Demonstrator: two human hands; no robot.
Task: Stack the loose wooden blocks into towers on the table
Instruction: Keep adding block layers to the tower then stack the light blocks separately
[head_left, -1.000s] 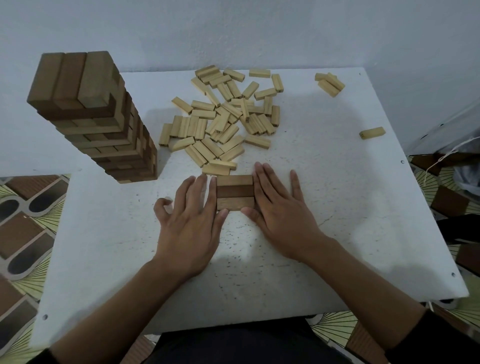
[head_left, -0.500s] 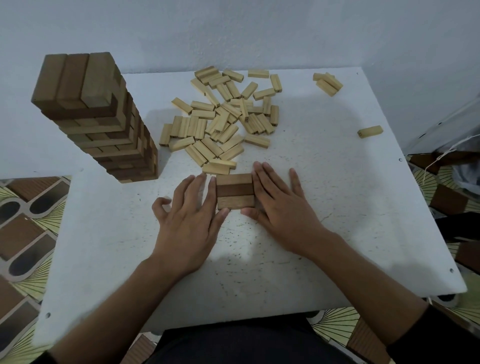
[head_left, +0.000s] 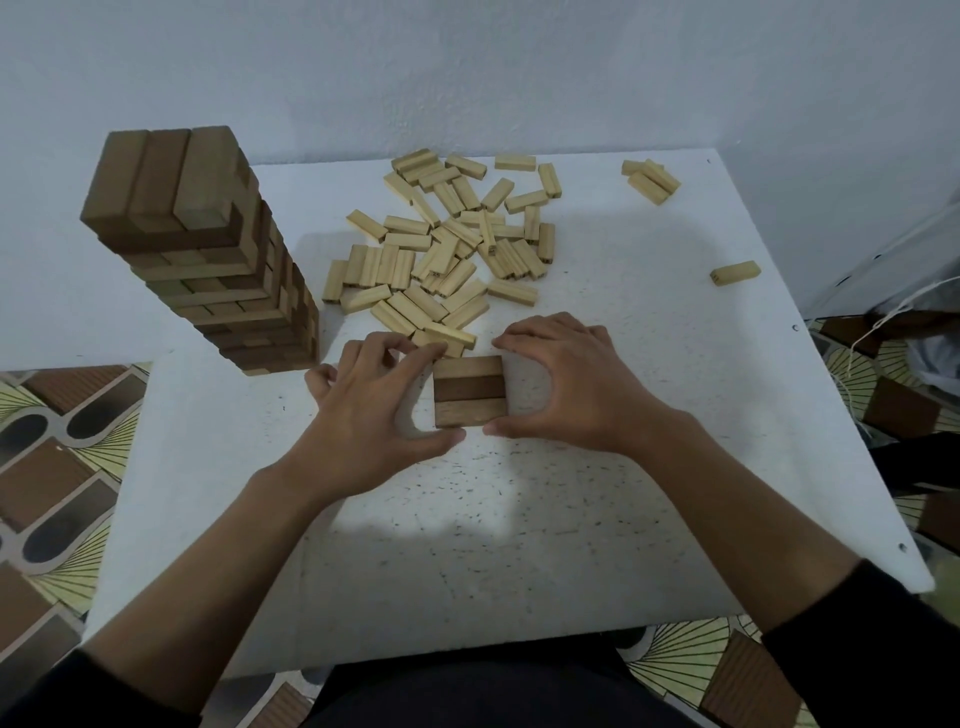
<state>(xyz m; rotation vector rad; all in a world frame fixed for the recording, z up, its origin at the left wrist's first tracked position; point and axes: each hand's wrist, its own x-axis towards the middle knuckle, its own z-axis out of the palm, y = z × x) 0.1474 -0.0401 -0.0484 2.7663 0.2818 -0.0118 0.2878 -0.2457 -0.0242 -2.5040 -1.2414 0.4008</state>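
My left hand (head_left: 363, 413) and right hand (head_left: 571, 384) each pinch the three-block layer (head_left: 470, 391) between thumb and fingers, just near of the loose blocks (head_left: 447, 249); I should squeeze evenly, keeping edges flush.

White speckled table (head_left: 571, 519) against plain pale wall (head_left: 467, 67); floor (head_left: 52, 467) w/ brown, black & yellow fan-pattern tiles.

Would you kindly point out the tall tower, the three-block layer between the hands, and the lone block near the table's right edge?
tall tower (head_left: 166, 176): head view, top face of its uppermost layer.
three-block layer (head_left: 470, 391): head view, the darker middle block.
lone block (head_left: 735, 273): head view, centre of its top face.
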